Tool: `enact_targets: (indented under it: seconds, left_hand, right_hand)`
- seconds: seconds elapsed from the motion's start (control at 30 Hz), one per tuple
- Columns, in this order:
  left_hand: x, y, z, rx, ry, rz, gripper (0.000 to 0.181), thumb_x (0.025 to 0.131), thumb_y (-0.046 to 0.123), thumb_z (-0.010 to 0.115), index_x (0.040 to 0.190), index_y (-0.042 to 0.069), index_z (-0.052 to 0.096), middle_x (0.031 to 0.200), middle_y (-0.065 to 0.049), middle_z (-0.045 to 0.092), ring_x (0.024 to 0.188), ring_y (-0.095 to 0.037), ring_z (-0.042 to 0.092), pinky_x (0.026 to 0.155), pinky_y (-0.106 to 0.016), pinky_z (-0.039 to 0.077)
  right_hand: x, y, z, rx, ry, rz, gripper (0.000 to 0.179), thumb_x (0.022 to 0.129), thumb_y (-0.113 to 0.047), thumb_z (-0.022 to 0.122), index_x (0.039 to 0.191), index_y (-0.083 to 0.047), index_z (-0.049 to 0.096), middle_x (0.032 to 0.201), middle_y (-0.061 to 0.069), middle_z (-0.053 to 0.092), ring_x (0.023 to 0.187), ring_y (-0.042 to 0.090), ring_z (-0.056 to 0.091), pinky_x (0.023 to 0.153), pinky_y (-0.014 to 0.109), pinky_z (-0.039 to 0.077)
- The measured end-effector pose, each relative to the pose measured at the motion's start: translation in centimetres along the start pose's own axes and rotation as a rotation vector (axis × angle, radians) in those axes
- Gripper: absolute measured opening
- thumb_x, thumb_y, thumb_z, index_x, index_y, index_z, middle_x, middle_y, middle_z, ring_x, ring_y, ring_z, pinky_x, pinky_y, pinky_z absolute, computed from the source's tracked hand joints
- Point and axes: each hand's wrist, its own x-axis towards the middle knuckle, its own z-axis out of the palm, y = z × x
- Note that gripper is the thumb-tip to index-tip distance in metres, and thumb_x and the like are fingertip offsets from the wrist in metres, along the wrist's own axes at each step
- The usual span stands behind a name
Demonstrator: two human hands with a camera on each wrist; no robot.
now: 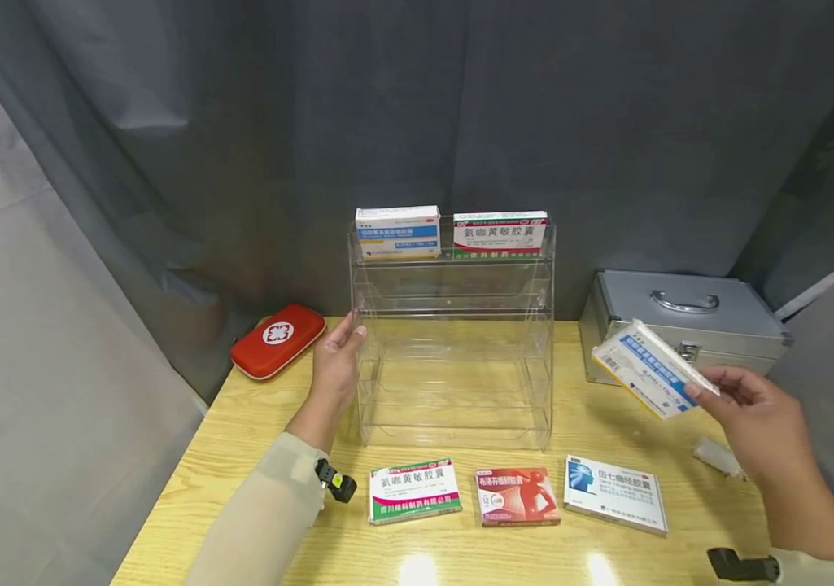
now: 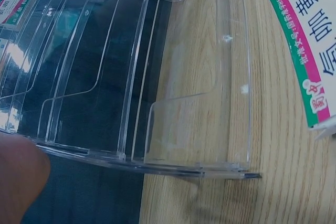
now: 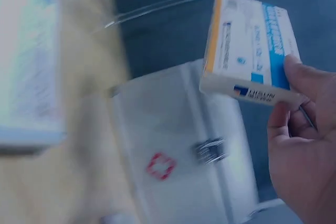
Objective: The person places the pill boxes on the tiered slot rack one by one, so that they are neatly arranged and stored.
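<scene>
A clear tiered display rack (image 1: 453, 382) stands upright on the table. My left hand (image 1: 336, 366) holds its left side edge, thumb toward the front; the left wrist view shows only part of that hand (image 2: 21, 174) beside the rack's side. In the rack's top tier sit a blue-and-white medicine box (image 1: 398, 234) and a green-and-red-edged medicine box (image 1: 500, 236). To the right of the rack, my right hand (image 1: 761, 415) pinches another blue-and-white medicine box (image 1: 647, 370) by one end, thumb across its face. This box is raised and tilted, overlapping the metal case in the head view.
Before the rack lie a green-and-pink medicine box (image 1: 415, 491), a red box (image 1: 517, 496) and a white box with a blue head picture (image 1: 615, 494). A red first-aid pouch (image 1: 277, 342) lies left, a silver metal case (image 1: 687, 317) stands right. Grey curtain (image 1: 387, 106) hangs behind.
</scene>
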Motion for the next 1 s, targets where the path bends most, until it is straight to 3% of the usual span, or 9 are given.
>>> enact_targets:
  seconds: [0.17,0.27,0.4,0.5,0.57,0.63,0.77,0.87,1.0]
  left_hand:
    - [0.0,0.2,0.0,-0.009,0.003,0.003,0.055,0.108,-0.003,0.060,0.161,-0.005,0.045,0.171,-0.017,0.045,0.164,-0.029,0.034,0.136,-0.042,0.031]
    - [-0.1,0.4,-0.1,-0.011,0.008,0.004,0.055,0.108,-0.002,0.061,0.161,-0.005,0.046,0.170,-0.016,0.045,0.164,-0.029,0.035,0.135,-0.041,0.032]
    - [0.1,0.4,-0.2,-0.006,0.008,0.003,0.055,0.108,-0.001,0.062,0.161,-0.004,0.046,0.171,-0.016,0.045,0.164,-0.029,0.034,0.135,-0.041,0.032]
    - [0.2,0.4,-0.2,-0.005,0.009,0.004,0.054,0.108,-0.001,0.061,0.160,-0.004,0.046,0.171,-0.016,0.045,0.164,-0.029,0.034,0.136,-0.042,0.032]
    - [0.2,0.3,-0.2,-0.008,0.012,0.008,0.054,0.108,-0.002,0.061,0.160,-0.005,0.047,0.171,-0.017,0.045,0.164,-0.030,0.034,0.136,-0.042,0.031]
    - [0.2,0.2,-0.2,-0.012,0.016,0.008,0.054,0.108,-0.003,0.061,0.159,-0.005,0.047,0.170,-0.017,0.045,0.164,-0.030,0.035,0.136,-0.043,0.032]
    - [0.3,0.0,0.0,-0.016,0.022,0.005,0.054,0.107,-0.003,0.062,0.159,-0.005,0.048,0.170,-0.017,0.045,0.163,-0.031,0.037,0.135,-0.042,0.033]
    - [0.3,-0.2,0.1,-0.006,0.019,0.000,0.054,0.107,-0.003,0.062,0.159,-0.005,0.048,0.170,-0.018,0.045,0.163,-0.032,0.037,0.135,-0.042,0.034]
    - [0.3,-0.2,0.2,0.001,0.020,0.001,0.053,0.107,-0.003,0.061,0.158,-0.006,0.048,0.169,-0.020,0.046,0.162,-0.033,0.038,0.134,-0.043,0.033]
  right_hand:
    - [0.4,-5.2,0.3,0.155,0.000,-0.149,0.023,0.102,-0.010,0.078,0.125,-0.013,0.072,0.101,-0.027,0.071,0.086,-0.005,0.065,0.072,0.006,0.055]
    - [0.7,-8.9,1.6,0.101,-0.030,-0.247,0.027,0.104,-0.012,0.075,0.130,-0.010,0.072,0.105,-0.024,0.071,0.085,-0.001,0.065,0.063,0.012,0.056]
    - [1.6,-13.7,4.5,-0.028,-0.051,-0.338,0.030,0.106,-0.019,0.075,0.134,-0.011,0.072,0.115,-0.008,0.074,0.086,0.006,0.062,0.059,0.015,0.050]
    - [2.6,-16.7,7.0,-0.037,-0.071,-0.385,0.029,0.105,-0.018,0.075,0.133,-0.010,0.074,0.124,0.008,0.074,0.090,0.012,0.062,0.065,0.012,0.049]
    - [3.1,-18.3,8.5,-0.033,-0.087,-0.410,0.028,0.106,-0.017,0.074,0.134,-0.011,0.074,0.127,0.011,0.073,0.096,0.015,0.061,0.068,0.012,0.048]
    - [3.6,-19.6,10.0,-0.033,-0.092,-0.432,0.027,0.107,-0.017,0.072,0.134,-0.013,0.074,0.129,0.010,0.071,0.102,0.015,0.062,0.076,0.012,0.050]
    - [4.7,-21.2,13.0,-0.033,-0.077,-0.514,0.025,0.108,-0.012,0.070,0.132,-0.011,0.075,0.127,0.009,0.072,0.108,0.020,0.064,0.088,0.029,0.054]
    - [5.7,-22.0,15.1,-0.023,-0.061,-0.582,0.023,0.106,-0.009,0.072,0.129,-0.009,0.076,0.124,0.011,0.074,0.104,0.027,0.068,0.087,0.044,0.055]
    - [6.5,-22.4,17.7,-0.032,-0.073,-0.600,0.023,0.107,-0.010,0.071,0.129,-0.010,0.076,0.127,0.012,0.074,0.106,0.030,0.070,0.086,0.049,0.058]
